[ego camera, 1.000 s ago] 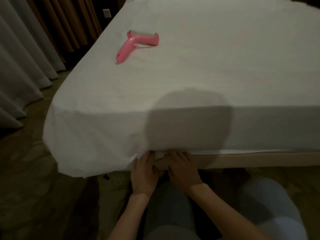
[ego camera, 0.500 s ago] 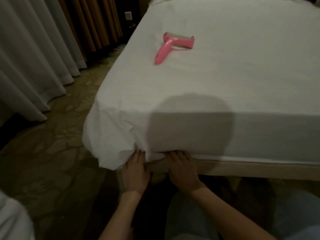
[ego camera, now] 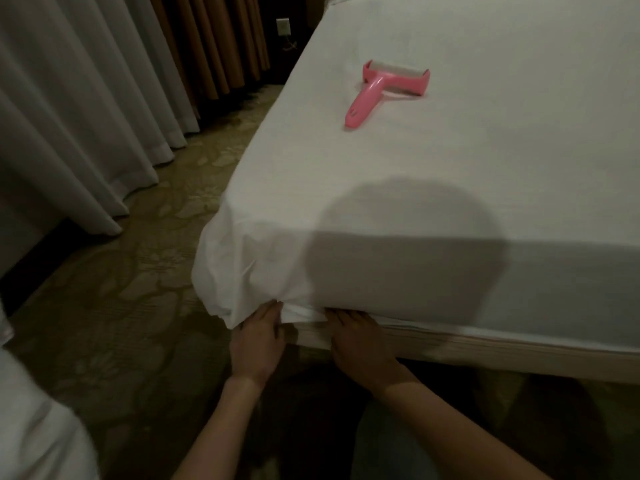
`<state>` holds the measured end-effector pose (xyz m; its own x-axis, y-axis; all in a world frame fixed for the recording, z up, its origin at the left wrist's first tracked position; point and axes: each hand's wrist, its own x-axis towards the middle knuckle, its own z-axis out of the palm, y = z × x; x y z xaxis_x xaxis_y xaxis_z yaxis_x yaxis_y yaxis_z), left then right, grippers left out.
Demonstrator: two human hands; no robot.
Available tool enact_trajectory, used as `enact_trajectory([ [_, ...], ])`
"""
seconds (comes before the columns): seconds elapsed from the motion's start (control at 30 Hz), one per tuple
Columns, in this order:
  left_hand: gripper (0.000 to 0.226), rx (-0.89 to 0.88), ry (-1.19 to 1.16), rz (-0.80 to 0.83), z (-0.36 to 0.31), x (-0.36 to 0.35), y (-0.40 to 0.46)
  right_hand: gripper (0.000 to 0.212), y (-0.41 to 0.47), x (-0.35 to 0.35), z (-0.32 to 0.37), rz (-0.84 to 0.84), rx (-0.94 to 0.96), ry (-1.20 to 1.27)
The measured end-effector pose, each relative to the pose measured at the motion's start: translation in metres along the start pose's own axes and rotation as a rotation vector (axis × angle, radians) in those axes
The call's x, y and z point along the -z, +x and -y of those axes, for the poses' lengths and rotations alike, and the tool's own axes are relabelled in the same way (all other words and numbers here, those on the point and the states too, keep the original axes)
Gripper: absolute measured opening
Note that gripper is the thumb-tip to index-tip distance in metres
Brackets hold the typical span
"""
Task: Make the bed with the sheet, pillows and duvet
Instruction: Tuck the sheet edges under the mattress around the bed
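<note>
A white sheet (ego camera: pixel 450 161) covers the mattress and hangs over its near side. At the near left corner the sheet bunches in loose folds (ego camera: pixel 235 271). My left hand (ego camera: pixel 258 341) reaches under that hanging corner with its fingers straight, touching the cloth. My right hand (ego camera: pixel 360 344) lies beside it, its fingertips hidden under the sheet's lower edge above the wooden bed base (ego camera: pixel 485 351). No pillows or duvet are in view.
A pink lint roller (ego camera: pixel 384 88) lies on the sheet toward the far side. Grey curtains (ego camera: pixel 76 109) and brown ones (ego camera: pixel 214 46) hang at the left over patterned carpet (ego camera: pixel 138 289). A wall socket (ego camera: pixel 283 26) sits behind.
My view and both hands have shifted left along the bed's edge to the corner. The loose sheet corner now hangs shorter and more gathered above my left hand.
</note>
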<state>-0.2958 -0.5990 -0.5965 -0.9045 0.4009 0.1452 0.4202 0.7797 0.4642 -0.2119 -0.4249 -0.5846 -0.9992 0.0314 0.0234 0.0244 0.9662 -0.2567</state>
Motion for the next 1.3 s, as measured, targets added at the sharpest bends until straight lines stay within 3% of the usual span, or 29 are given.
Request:
enact_trajectory([
  [0.13,0.052,-0.031,0.056,0.03,0.014,0.0,0.013,0.066,0.008,-0.004,0.014,-0.005,0.068,0.007],
  [0.3,0.058,-0.004,0.168,0.113,0.015,0.002,0.024,0.051,0.023,0.005,0.024,0.074,-0.067,-0.001],
  [0.37,0.058,-0.026,0.066,0.092,0.015,0.0,0.018,0.042,0.027,0.02,0.034,0.211,-0.076,-0.064],
  [0.4,0.053,-0.018,-0.034,0.04,0.013,0.001,0.013,0.035,0.029,0.023,0.036,0.187,-0.031,-0.105],
  [0.47,0.033,0.099,-0.18,-0.162,0.007,0.008,0.003,0.025,0.029,0.048,0.048,0.026,0.149,-0.143],
  [0.53,0.019,0.285,-0.235,-0.361,0.005,0.016,-0.008,0.027,0.033,0.072,0.057,-0.315,0.403,-0.112],
  [0.6,0.036,0.496,-0.246,-0.426,0.008,0.023,-0.011,0.023,0.042,0.105,0.069,-0.582,0.603,-0.166],
  [0.67,0.067,0.61,-0.346,-0.42,0.013,0.031,-0.002,0.027,0.066,0.143,0.08,-0.696,0.603,-0.279],
  [0.7,0.081,0.625,-0.422,-0.389,0.016,0.033,0.006,0.036,0.079,0.158,0.086,-0.675,0.564,-0.304],
  [0.77,0.09,0.617,-0.484,-0.253,0.023,0.034,0.025,0.051,0.104,0.18,0.097,-0.434,0.487,-0.354],
  [0.8,0.085,0.602,-0.471,-0.171,0.025,0.033,0.032,0.057,0.113,0.183,0.101,-0.277,0.442,-0.385],
  [0.87,0.059,0.603,-0.471,-0.094,0.025,0.032,0.042,0.061,0.128,0.178,0.099,-0.131,0.379,-0.407],
  [0.93,0.033,0.595,-0.411,-0.11,0.024,0.034,0.049,0.062,0.132,0.167,0.094,-0.157,0.362,-0.385],
  [1.03,0.014,0.626,-0.342,-0.097,0.019,0.034,0.053,0.066,0.135,0.158,0.096,-0.269,0.355,-0.33],
  [1.2,0.018,0.749,-0.63,-0.356,-0.019,0.01,0.03,0.054,0.14,0.15,0.094,-0.37,0.384,-0.324],
  [1.3,0.023,0.765,-0.765,-0.358,-0.026,-0.002,0.016,0.053,0.14,0.148,0.093,-0.382,0.388,-0.332],
])
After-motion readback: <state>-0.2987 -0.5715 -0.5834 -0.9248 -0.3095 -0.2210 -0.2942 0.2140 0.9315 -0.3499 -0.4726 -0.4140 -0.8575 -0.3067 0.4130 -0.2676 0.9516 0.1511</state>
